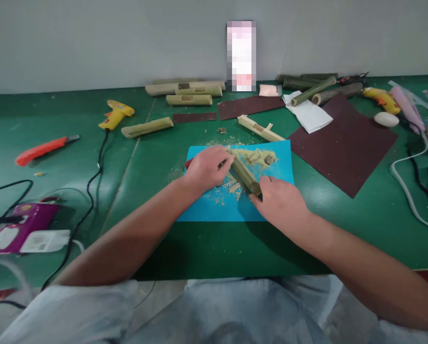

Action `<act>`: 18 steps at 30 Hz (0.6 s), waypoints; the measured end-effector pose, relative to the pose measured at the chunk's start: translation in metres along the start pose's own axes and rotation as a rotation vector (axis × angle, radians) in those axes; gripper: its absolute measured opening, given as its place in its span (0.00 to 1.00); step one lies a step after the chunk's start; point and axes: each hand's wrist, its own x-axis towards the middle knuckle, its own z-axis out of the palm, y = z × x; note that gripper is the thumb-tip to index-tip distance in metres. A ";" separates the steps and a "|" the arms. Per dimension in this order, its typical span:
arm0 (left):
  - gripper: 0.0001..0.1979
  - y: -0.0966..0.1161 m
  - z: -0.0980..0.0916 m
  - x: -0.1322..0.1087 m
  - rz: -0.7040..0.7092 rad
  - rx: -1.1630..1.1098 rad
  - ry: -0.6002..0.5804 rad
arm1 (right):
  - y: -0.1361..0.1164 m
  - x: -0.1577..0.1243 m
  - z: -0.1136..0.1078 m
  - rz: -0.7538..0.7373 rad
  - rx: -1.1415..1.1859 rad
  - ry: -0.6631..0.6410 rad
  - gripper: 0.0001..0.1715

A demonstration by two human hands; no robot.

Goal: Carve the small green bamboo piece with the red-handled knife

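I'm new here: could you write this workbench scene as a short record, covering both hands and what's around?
Left hand: curled at the far end of the bamboo tube; exact grip hidden
Right hand: holding the tube's near end
Beneath: blue sheet strewn with bamboo shavings
To the left: yellow glue gun, red utility knife
To the right: dark brown sheet, white sheet
Surface: green tabletop

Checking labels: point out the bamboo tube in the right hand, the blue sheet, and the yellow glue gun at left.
Held bamboo tube (pixel 246 173): head view, middle of its outer wall.
Blue sheet (pixel 203 211): head view, bare near-left part.
Yellow glue gun (pixel 116 113): head view, body.
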 end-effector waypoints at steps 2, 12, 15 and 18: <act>0.15 0.004 -0.001 0.000 -0.015 0.019 -0.023 | 0.000 0.000 0.000 0.002 -0.005 0.002 0.15; 0.13 0.001 -0.004 -0.003 0.023 -0.051 -0.092 | -0.001 0.000 0.001 -0.002 -0.011 -0.008 0.13; 0.13 0.000 -0.006 -0.004 -0.001 -0.034 -0.050 | -0.001 0.000 0.002 -0.009 -0.006 0.005 0.13; 0.13 0.002 -0.009 -0.005 -0.017 -0.008 -0.042 | 0.001 0.000 0.003 -0.008 0.006 0.017 0.13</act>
